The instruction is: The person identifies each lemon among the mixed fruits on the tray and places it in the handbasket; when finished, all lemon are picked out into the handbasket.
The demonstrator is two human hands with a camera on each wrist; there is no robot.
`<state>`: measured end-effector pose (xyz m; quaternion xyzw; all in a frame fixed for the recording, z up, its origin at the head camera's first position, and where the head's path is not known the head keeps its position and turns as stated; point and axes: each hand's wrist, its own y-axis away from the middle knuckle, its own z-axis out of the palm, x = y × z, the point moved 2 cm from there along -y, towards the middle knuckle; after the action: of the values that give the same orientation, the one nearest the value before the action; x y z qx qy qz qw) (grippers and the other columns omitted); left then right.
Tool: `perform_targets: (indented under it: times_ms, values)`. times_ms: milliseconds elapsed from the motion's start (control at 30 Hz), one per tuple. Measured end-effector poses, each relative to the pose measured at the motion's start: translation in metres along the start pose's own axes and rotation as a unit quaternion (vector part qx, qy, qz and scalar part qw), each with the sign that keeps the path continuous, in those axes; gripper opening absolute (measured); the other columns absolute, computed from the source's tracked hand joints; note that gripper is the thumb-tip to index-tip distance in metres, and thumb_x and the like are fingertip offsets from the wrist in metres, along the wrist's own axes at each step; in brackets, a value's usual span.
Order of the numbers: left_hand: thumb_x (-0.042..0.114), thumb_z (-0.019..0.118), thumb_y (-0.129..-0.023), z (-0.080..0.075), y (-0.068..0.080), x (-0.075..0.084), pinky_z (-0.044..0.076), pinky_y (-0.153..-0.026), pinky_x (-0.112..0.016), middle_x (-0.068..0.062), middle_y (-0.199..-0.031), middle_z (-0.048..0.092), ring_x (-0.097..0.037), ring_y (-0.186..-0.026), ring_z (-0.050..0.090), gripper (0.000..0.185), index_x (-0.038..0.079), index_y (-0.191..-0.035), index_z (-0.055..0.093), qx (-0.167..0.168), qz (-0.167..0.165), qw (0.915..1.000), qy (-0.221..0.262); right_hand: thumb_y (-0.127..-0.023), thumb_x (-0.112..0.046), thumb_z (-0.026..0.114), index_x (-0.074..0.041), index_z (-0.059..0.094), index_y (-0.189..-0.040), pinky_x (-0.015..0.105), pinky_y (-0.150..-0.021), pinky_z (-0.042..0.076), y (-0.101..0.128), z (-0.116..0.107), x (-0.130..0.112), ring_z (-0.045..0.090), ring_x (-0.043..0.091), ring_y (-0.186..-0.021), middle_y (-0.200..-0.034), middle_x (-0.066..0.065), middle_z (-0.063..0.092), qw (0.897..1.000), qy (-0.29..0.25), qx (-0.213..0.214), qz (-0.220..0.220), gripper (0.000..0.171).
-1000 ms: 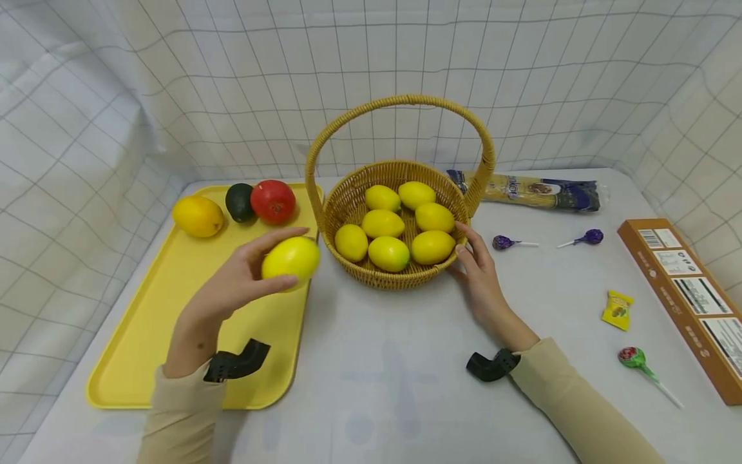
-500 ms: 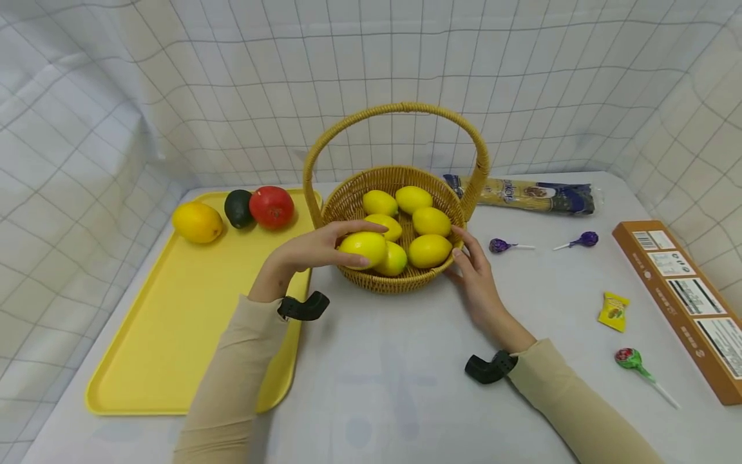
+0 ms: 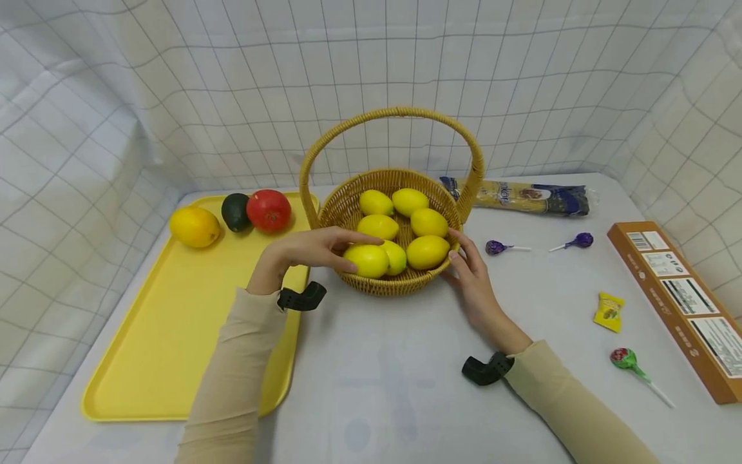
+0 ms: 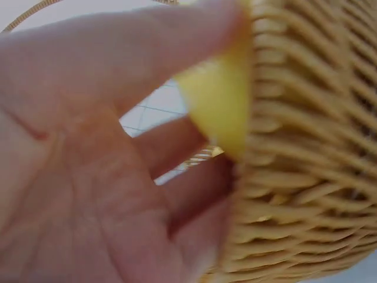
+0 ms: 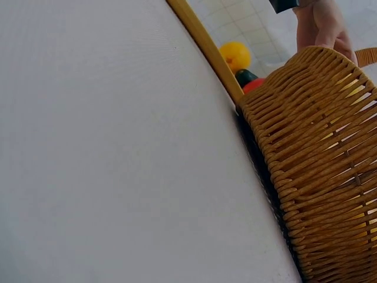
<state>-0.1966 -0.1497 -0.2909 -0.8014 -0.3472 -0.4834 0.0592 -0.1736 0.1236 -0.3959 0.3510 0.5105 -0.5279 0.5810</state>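
Note:
A wicker basket (image 3: 379, 288) with a tall arched handle stands at the centre of the table and has several yellow lemons (image 3: 428, 252) in it. At its front left, inside the rim, my left hand (image 3: 307, 249) holds a lemon (image 3: 371, 261) between thumb and fingers. In the left wrist view, part of that lemon (image 4: 218, 100) shows past the thumb, and the basket wall hides the fingertips. My right hand (image 3: 478, 283) grips the basket's right rim. Its fingers are out of sight in the right wrist view, where the basket wall (image 5: 318, 159) fills the right side.
A yellow tray (image 3: 174, 341) lies left, bearing an orange-yellow fruit (image 3: 194, 227), a dark green avocado-like fruit (image 3: 236, 212) and a red fruit (image 3: 269, 211). Rightward are a pasta packet (image 3: 522, 196), lollipops (image 3: 628, 361), a yellow wrapped candy (image 3: 609, 312) and a brown box (image 3: 666, 303).
My left hand has carried the lemon from over the tray rightward into the basket, then lowered it slightly at the front left. The right hand stays on the rim.

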Motion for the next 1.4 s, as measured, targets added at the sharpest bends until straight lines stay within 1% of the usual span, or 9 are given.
perform_targets:
  times_ms: [100, 233, 467, 567, 733, 900, 1067, 1267, 1400]
  values:
    - [0.007, 0.063, -0.089, -0.004, 0.006, 0.004, 0.033, -0.099, -0.041, -0.009, -0.142, 0.039, -0.023, -0.122, 0.038, 0.053, 0.008, -0.139, 0.046, 0.001, -0.021, 0.9990, -0.039, -0.102, -0.018, 0.040, -0.009, 0.032, -0.145, 0.050, -0.098, 0.034, 0.000, 0.003, 0.000, 0.027, 0.024, -0.132, -0.151, -0.001, 0.018, 1.000, -0.002, -0.004, 0.000, 0.045]
    - [0.005, 0.063, -0.088, -0.011, 0.015, 0.002, 0.032, -0.100, -0.044, -0.013, -0.139, 0.042, -0.027, -0.125, 0.038, 0.052, 0.004, -0.138, 0.046, 0.028, -0.033, 0.9984, -0.036, -0.102, -0.020, 0.040, -0.010, 0.032, -0.145, 0.050, -0.098, 0.034, -0.003, 0.006, -0.002, 0.027, 0.025, -0.132, -0.151, -0.001, 0.018, 1.000, -0.001, -0.014, -0.007, 0.045]
    - [0.015, 0.062, -0.092, -0.002, 0.022, -0.009, 0.037, -0.098, -0.039, -0.013, -0.136, 0.046, -0.023, -0.121, 0.045, 0.049, 0.002, -0.136, 0.047, 0.148, -0.008, 0.9886, 0.026, -0.102, -0.019, 0.039, -0.010, 0.031, -0.146, 0.049, -0.098, 0.035, -0.005, 0.003, -0.003, 0.028, 0.022, -0.132, -0.150, -0.003, 0.019, 1.000, -0.002, -0.005, 0.002, 0.045]
    - [0.017, 0.065, -0.090, 0.003, 0.017, -0.007, 0.040, -0.093, -0.037, -0.010, -0.127, 0.055, -0.021, -0.112, 0.050, 0.043, 0.003, -0.129, 0.055, 0.182, -0.014, 0.9831, -0.006, -0.102, -0.019, 0.039, -0.009, 0.031, -0.146, 0.049, -0.098, 0.035, -0.005, 0.001, -0.003, 0.027, 0.021, -0.132, -0.151, -0.003, 0.018, 1.000, -0.002, 0.000, 0.008, 0.045]
    - [0.014, 0.070, -0.085, 0.005, 0.011, 0.001, 0.044, -0.085, -0.037, -0.007, -0.115, 0.062, -0.021, -0.098, 0.055, 0.037, 0.003, -0.120, 0.063, 0.195, -0.053, 0.9759, -0.083, -0.102, -0.022, 0.041, -0.011, 0.031, -0.146, 0.047, -0.099, 0.035, -0.004, -0.001, -0.002, 0.025, 0.019, -0.134, -0.151, -0.004, 0.017, 1.000, -0.006, 0.007, 0.017, 0.046]
    - [0.006, 0.066, -0.087, 0.004, 0.016, -0.004, 0.047, -0.082, -0.037, -0.011, -0.109, 0.065, -0.023, -0.093, 0.058, 0.028, -0.001, -0.114, 0.066, 0.222, -0.073, 0.9676, -0.097, -0.102, -0.022, 0.042, -0.012, 0.032, -0.146, 0.047, -0.099, 0.035, -0.004, 0.001, -0.002, 0.023, 0.019, -0.135, -0.152, -0.003, 0.016, 1.000, -0.017, 0.002, 0.019, 0.046]
    - [0.010, 0.061, -0.092, 0.007, 0.029, -0.022, 0.045, -0.089, -0.032, -0.017, -0.119, 0.059, -0.023, -0.106, 0.057, 0.032, -0.004, -0.121, 0.060, 0.285, -0.015, 0.9571, 0.052, -0.101, -0.024, 0.043, -0.011, 0.031, -0.146, 0.049, -0.098, 0.036, -0.005, 0.001, -0.002, 0.023, 0.021, -0.135, -0.152, -0.002, 0.016, 1.000, -0.005, -0.006, 0.005, 0.048]
    - [0.015, 0.056, -0.096, 0.013, 0.053, -0.036, 0.039, -0.096, -0.032, -0.014, -0.120, 0.060, -0.024, -0.113, 0.053, 0.032, -0.002, -0.123, 0.060, 0.337, 0.052, 0.9203, 0.192, -0.102, -0.023, 0.042, -0.010, 0.031, -0.146, 0.049, -0.097, 0.037, -0.005, 0.000, -0.003, 0.024, 0.021, -0.134, -0.151, -0.004, 0.016, 1.000, -0.001, -0.001, 0.007, 0.047]
    - [0.009, 0.051, -0.097, 0.018, 0.066, -0.040, 0.037, -0.098, -0.033, -0.012, -0.120, 0.060, -0.025, -0.114, 0.053, 0.027, -0.002, -0.119, 0.062, 0.365, 0.078, 0.8856, 0.276, -0.102, -0.022, 0.041, -0.012, 0.031, -0.146, 0.048, -0.097, 0.037, -0.002, 0.000, -0.003, 0.024, 0.020, -0.134, -0.152, -0.004, 0.016, 1.000, -0.003, 0.002, 0.014, 0.046]
